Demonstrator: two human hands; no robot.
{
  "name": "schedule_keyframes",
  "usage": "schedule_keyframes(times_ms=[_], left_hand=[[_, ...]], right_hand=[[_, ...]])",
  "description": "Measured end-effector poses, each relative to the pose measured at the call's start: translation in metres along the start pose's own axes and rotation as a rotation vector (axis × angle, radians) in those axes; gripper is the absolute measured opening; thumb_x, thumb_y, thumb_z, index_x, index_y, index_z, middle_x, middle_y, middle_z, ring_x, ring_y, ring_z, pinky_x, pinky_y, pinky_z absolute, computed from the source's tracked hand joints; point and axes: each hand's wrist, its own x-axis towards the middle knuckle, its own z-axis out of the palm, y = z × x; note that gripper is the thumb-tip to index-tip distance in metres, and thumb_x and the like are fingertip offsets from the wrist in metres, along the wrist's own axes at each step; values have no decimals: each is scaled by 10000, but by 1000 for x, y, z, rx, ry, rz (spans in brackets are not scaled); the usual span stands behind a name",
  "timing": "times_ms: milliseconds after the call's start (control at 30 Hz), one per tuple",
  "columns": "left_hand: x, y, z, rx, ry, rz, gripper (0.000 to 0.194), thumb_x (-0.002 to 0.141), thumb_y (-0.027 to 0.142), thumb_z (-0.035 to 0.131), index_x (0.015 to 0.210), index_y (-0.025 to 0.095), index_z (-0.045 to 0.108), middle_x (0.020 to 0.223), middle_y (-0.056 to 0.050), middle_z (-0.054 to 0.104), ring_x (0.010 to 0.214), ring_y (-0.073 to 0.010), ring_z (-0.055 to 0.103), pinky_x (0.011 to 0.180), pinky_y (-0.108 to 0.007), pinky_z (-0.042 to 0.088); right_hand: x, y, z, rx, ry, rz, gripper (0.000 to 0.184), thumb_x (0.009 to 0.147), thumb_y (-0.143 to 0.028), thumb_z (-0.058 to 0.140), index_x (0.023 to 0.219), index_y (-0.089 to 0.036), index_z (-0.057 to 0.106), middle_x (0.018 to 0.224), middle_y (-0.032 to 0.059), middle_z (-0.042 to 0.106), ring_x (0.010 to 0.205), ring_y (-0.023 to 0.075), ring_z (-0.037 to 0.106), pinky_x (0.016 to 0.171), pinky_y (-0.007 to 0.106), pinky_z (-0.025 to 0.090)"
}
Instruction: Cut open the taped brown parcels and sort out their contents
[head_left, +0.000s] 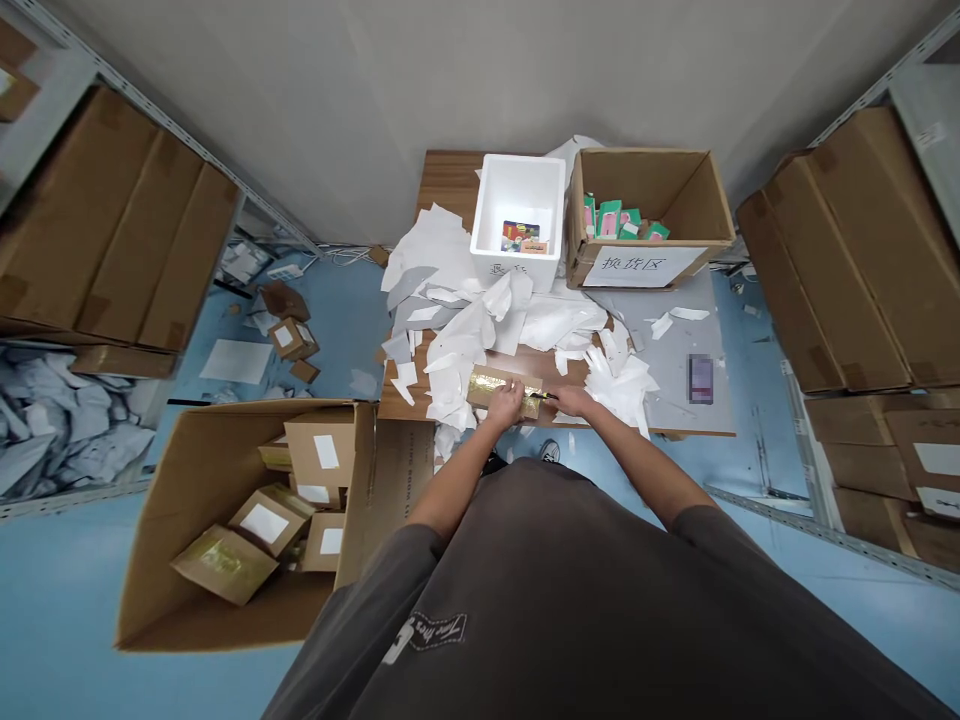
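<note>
A small brown parcel with shiny tape (pixel 495 386) lies at the near edge of the wooden table (pixel 442 180). My left hand (pixel 505 404) rests on its near right part, fingers curled over it. My right hand (pixel 574 401) is closed around a thin dark tool (pixel 546 396) whose tip points at the parcel's right end. Torn white paper wrappings (pixel 480 320) lie heaped around both hands.
A white foam box (pixel 519 215) and an open cardboard box (pixel 649 215) with a paper label stand at the table's back. A phone (pixel 701 378) lies on a grey board to the right. A large open carton of small parcels (pixel 247 520) sits on the floor at left. Shelves with cartons flank both sides.
</note>
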Motion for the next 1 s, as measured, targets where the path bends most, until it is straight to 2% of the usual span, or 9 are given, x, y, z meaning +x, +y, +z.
schedule_keyframes(times_ms=[100, 200, 333, 467, 667, 867, 1000], left_hand=[[-1, 0, 3, -17, 1, -4, 1106, 738, 290, 940, 1629, 78, 320, 1594, -336, 509, 1598, -416, 384, 1257, -482, 356], [-1, -1, 4, -23, 9, 19, 1091, 722, 244, 936, 1618, 56, 342, 1588, -346, 510, 1597, -418, 385, 1260, -477, 361], [-1, -5, 4, -47, 30, 51, 1083, 696, 264, 952, 1587, 60, 370, 1539, -338, 564, 1582, -424, 410, 1248, -485, 388], [-5, -7, 7, -48, 61, 64, 1071, 693, 250, 950, 1578, 76, 372, 1529, -335, 576, 1569, -426, 432, 1232, -511, 413], [-6, -8, 11, -61, 90, 70, 1068, 689, 227, 956, 1582, 93, 384, 1550, -330, 560, 1557, -436, 449, 1239, -525, 408], [-4, -10, 14, -64, 106, 84, 1060, 695, 245, 972, 1569, 63, 401, 1523, -368, 560, 1538, -462, 466, 1212, -543, 430], [-2, -11, 18, -80, 104, 79, 1053, 689, 233, 968, 1565, 69, 407, 1536, -349, 558, 1543, -447, 465, 1234, -521, 409]], right_hand=[[1, 0, 0, -31, -33, -4, 286, 1052, -415, 578, 1150, -236, 779, 1154, 112, 791, 1094, 311, 717, 890, 345, 510], [-2, 3, 2, 53, -39, -24, 296, 1035, -450, 605, 1154, -232, 764, 1049, 73, 792, 1022, 269, 715, 856, 305, 513], [-6, 1, 1, 236, -117, 30, 344, 1034, -521, 604, 1027, -199, 726, 801, 42, 713, 738, 202, 664, 681, 259, 492], [-10, -2, -1, 430, -249, 127, 407, 1026, -598, 620, 926, -203, 625, 611, -26, 540, 484, 138, 503, 503, 242, 406], [-14, 0, 1, 567, -303, 115, 490, 963, -676, 690, 835, -228, 540, 543, -51, 487, 415, 123, 437, 442, 248, 367], [-10, 7, 9, 671, -344, 101, 547, 920, -755, 697, 845, -238, 538, 512, -64, 472, 403, 120, 414, 419, 237, 344], [-6, 12, 13, 713, -377, 117, 552, 910, -766, 701, 849, -240, 546, 509, -63, 485, 399, 126, 426, 406, 237, 352]])
